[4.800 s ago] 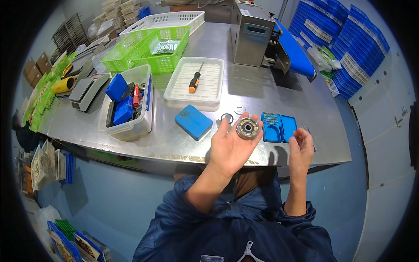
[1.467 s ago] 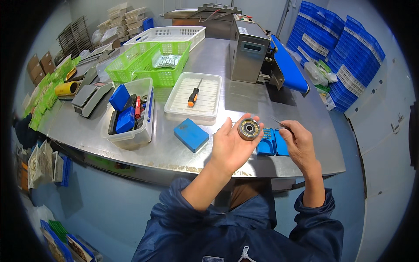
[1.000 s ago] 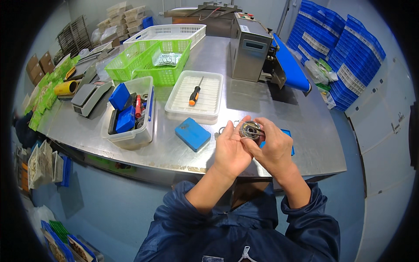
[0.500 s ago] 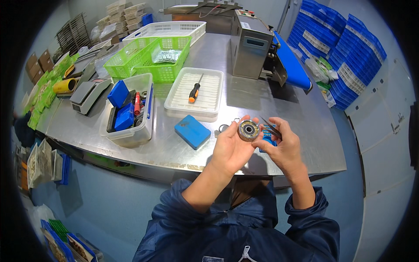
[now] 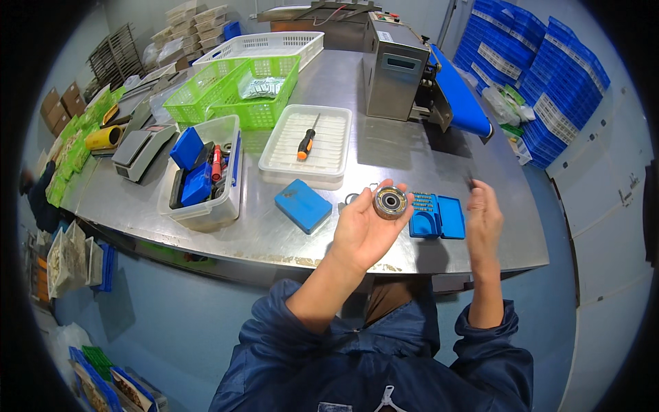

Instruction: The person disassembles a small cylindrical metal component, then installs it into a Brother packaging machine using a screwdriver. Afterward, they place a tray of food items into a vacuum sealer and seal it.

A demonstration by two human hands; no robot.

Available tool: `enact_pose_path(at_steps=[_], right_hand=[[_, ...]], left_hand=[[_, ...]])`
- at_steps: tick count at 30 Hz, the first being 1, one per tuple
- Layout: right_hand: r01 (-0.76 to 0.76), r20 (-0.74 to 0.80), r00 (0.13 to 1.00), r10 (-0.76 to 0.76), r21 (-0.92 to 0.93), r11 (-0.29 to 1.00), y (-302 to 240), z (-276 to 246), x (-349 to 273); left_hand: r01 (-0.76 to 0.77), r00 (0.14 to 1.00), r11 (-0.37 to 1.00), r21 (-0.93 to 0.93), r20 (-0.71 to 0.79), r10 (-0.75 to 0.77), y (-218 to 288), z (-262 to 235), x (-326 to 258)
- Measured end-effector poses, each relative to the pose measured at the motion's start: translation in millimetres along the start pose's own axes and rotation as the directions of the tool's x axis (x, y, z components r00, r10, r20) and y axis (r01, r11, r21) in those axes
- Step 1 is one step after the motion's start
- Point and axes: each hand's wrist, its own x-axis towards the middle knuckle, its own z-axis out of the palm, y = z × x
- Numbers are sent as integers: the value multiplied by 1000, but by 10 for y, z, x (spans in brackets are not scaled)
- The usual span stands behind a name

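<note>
Latest change: tool [image 5: 471,183] in right hand [image 5: 485,216], drawn away from bearing [image 5: 390,202] to the right of open case [image 5: 451,217]; bearing left to the other hand alone, upper face unobstructed. Left hand [image 5: 362,230]: palm up, fingers spread, not clenched; bearing resting on fingers, near thumb. Right hand: motion-blurred, well apart from bearing, apparently pinching dark tool at fingertips.
</note>
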Motion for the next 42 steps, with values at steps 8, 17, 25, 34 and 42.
enact_pose_path(at_steps=[8, 17, 25, 34, 42], right_hand=[[-223, -118, 970, 212, -98, 970, 1213, -372, -14], [233, 264, 925, -274, 178, 956, 62, -269, 46], [778, 410, 593, -693, -71, 624, -321, -47, 343], [804, 471, 547, -692, -65, 591, -446, 13, 380], [797, 492, 544, -680, -48, 602, -471, 62, 362]], left_hand=[[32, 999, 999, -7, -20, -32, -9, 59, 53], [5, 996, 999, 31, -87, -2, -138, 69, 58], [-26, 1000, 999, 38, 17, 25, -218, -2, 58], [-49, 998, 997, 56, 35, 47, -176, 18, 9], [-47, 998, 998, 44, 55, 44, -147, -23, -10]])
